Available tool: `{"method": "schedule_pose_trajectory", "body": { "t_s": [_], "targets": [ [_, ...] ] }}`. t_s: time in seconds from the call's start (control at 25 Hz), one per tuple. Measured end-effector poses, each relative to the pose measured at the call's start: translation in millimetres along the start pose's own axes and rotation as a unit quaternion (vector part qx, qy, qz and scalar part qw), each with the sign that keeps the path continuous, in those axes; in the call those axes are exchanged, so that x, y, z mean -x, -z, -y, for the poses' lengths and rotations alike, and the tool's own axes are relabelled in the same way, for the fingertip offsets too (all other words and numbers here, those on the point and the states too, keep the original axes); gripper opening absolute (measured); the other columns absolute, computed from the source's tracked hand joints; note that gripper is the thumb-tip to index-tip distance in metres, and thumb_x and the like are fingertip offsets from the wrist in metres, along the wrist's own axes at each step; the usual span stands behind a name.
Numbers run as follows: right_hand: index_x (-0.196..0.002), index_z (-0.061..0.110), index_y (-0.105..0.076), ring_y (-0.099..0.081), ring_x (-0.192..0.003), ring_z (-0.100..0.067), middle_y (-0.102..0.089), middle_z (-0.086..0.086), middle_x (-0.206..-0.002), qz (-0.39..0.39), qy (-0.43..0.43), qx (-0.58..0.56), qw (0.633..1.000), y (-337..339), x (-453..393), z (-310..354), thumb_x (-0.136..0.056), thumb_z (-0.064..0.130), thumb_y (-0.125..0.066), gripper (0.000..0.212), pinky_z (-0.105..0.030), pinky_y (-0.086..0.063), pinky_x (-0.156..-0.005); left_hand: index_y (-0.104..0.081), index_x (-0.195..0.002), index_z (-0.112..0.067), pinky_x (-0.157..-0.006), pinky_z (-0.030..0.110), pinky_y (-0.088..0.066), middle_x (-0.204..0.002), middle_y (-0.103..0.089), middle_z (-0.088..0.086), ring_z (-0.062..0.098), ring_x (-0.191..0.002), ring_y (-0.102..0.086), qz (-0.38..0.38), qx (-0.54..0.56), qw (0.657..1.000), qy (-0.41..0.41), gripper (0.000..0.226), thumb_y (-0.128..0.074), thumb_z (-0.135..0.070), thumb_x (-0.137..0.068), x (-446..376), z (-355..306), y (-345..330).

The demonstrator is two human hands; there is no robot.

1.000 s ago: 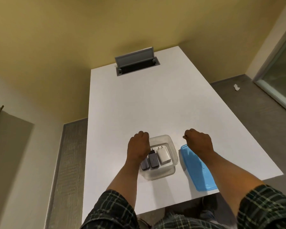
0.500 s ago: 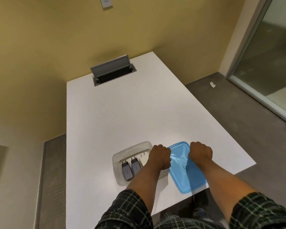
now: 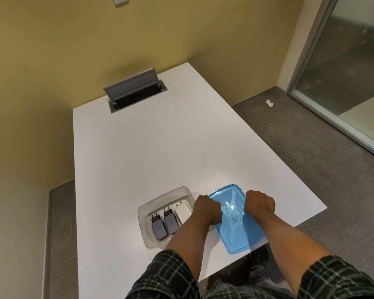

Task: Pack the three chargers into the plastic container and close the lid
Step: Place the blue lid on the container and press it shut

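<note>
A white surface (image 3: pixel 160 152) is standing against a yellow wall, carpet at right. Three chargers, two dark (image 3: pixel 158 226) (image 3: pixel 171 222) and one white (image 3: pixel 183 212), are lying in one clear plastic container (image 3: pixel 143 214). The left hand (image 3: pixel 207 209) and right hand (image 3: pixel 260 203), both curled, are gripping one blue lid's (image 3: pixel 238 229) edges.

The surface (image 3: pixel 160 152) is plain white, and the lid (image 3: pixel 235 229) is translucent blue against the clear, colourless container (image 3: pixel 146 229). Inside the container, two chargers (image 3: pixel 159 227) (image 3: pixel 171 223) are dark grey with black plug ends, and the third charger (image 3: pixel 183 212) is white. The sleeves (image 3: pixel 166 277) carry a dark green plaid crossed by pale lines, the wall (image 3: pixel 73 50) is mustard yellow, the carpet (image 3: pixel 311 147) is grey-brown with a fine ribbed texture, and the flip-up panel (image 3: pixel 131 88) is grey.
</note>
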State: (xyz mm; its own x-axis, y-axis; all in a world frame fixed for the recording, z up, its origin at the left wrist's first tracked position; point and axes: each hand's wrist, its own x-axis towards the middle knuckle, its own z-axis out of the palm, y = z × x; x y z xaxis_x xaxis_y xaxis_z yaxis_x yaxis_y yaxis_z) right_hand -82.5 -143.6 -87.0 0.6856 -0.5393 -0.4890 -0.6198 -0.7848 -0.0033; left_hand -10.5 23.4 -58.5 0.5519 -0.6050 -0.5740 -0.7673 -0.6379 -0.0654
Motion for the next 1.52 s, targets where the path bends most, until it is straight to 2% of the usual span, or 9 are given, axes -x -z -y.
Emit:
{"method": "schedule_pose_trajectory", "body": {
  "t_s": [0.32, 0.48, 0.76, 0.84, 1.04, 1.16, 1.28, 1.44, 1.52],
  "targets": [
    [-0.097, 0.021, -0.063, -0.065, -0.097, -0.027, -0.070, -0.002, -0.106, -0.006, 0.011, -0.117, 0.993, -4, -11, -19, -0.077, 0.019, -0.052, 0.023, -0.030, -0.041, -0.074, -0.055, -0.136, -0.012, -0.109, 0.044, -0.039, -0.144, -0.057, 0.015, 0.036, -0.132, -0.052, 0.065, 0.119, 0.991, 0.018, 0.048, -0.036, -0.042, -0.104, -13, -2, 1],
    [-0.095, 0.024, -0.062, -0.066, -0.091, -0.027, -0.069, 0.001, -0.104, -0.089, 0.029, -0.188, 0.978, 9, -18, -20, -0.081, 0.021, -0.053, 0.017, -0.030, -0.042, -0.074, -0.049, -0.141, -0.008, -0.112, 0.043, -0.041, -0.148, -0.053, 0.018, 0.036, -0.136, -0.050, 0.006, 0.297, 0.954, 0.049, 0.050, -0.039, -0.041, -0.104, -18, 2, 11],
    [-0.109, 0.020, -0.061, -0.067, -0.089, -0.025, -0.066, 0.000, -0.105, -0.305, 0.114, -0.226, 0.918, 45, -18, -6, -0.094, 0.023, -0.058, 0.016, -0.035, -0.052, -0.071, -0.054, -0.140, -0.003, -0.103, 0.028, -0.043, -0.132, -0.066, 0.017, 0.031, -0.127, -0.060, -0.228, 0.530, 0.802, 0.155, 0.057, -0.046, -0.046, -0.103, -19, 29, 64],
    [-0.108, 0.018, -0.063, -0.066, -0.084, -0.025, -0.065, -0.001, -0.098, -0.342, 0.158, -0.212, 0.902, 53, -15, 1, -0.092, 0.021, -0.061, 0.016, -0.035, -0.052, -0.063, -0.058, -0.135, 0.000, -0.112, 0.035, -0.044, -0.131, -0.067, 0.019, 0.033, -0.126, -0.061, -0.224, 0.572, 0.765, 0.193, 0.065, -0.040, -0.053, -0.103, -21, 44, 80],
    [-0.107, 0.013, -0.067, -0.059, -0.072, -0.030, -0.062, -0.006, -0.094, -0.435, 0.323, -0.109, 0.833, 64, -12, 23, -0.091, 0.013, -0.064, 0.017, -0.037, -0.047, -0.053, -0.062, -0.094, 0.003, -0.083, 0.045, -0.062, -0.084, -0.068, 0.018, 0.030, -0.070, -0.071, -0.229, 0.735, 0.597, 0.225, 0.042, -0.065, -0.039, -0.096, -17, 77, 101],
    [-0.105, 0.013, -0.070, -0.058, -0.070, -0.032, -0.064, -0.008, -0.094, -0.452, 0.373, -0.079, 0.806, 61, -10, 37, -0.084, 0.004, -0.070, 0.023, -0.037, -0.045, -0.054, -0.061, -0.083, 0.006, -0.063, 0.033, -0.062, -0.082, -0.060, 0.020, 0.025, -0.062, -0.061, -0.202, 0.759, 0.570, 0.243, 0.018, -0.073, -0.006, -0.089, -5, 94, 97],
    [-0.105, 0.015, -0.070, -0.062, -0.072, -0.030, -0.066, -0.006, -0.097, -0.435, 0.426, -0.061, 0.791, 57, -3, 45, -0.084, 0.016, -0.076, 0.022, -0.035, -0.047, -0.057, -0.055, -0.072, 0.000, -0.070, 0.038, -0.057, -0.077, -0.056, 0.017, 0.029, -0.072, -0.063, -0.191, 0.783, 0.529, 0.266, 0.022, -0.066, 0.012, -0.087, 7, 106, 88],
    [-0.119, 0.021, -0.067, -0.062, -0.094, -0.025, -0.064, -0.004, -0.113, -0.376, 0.350, -0.142, 0.846, 58, 8, 47, -0.091, 0.049, -0.063, 0.040, -0.036, -0.051, -0.078, -0.060, -0.079, -0.007, -0.055, 0.029, -0.060, -0.082, -0.062, 0.016, 0.012, -0.035, -0.063, -0.179, 0.803, 0.506, 0.260, 0.024, -0.063, 0.014, -0.090, 24, 123, 68],
    [-0.130, 0.025, -0.060, -0.058, -0.107, -0.025, -0.059, -0.003, -0.123, -0.334, 0.212, -0.223, 0.891, 59, 10, 50, -0.096, 0.053, -0.053, 0.044, -0.039, -0.049, -0.090, -0.066, -0.105, -0.004, -0.076, 0.037, -0.063, -0.104, -0.068, 0.023, 0.018, -0.048, -0.069, -0.175, 0.819, 0.485, 0.252, 0.022, -0.065, 0.012, -0.090, 33, 133, 56]
  ]
}}
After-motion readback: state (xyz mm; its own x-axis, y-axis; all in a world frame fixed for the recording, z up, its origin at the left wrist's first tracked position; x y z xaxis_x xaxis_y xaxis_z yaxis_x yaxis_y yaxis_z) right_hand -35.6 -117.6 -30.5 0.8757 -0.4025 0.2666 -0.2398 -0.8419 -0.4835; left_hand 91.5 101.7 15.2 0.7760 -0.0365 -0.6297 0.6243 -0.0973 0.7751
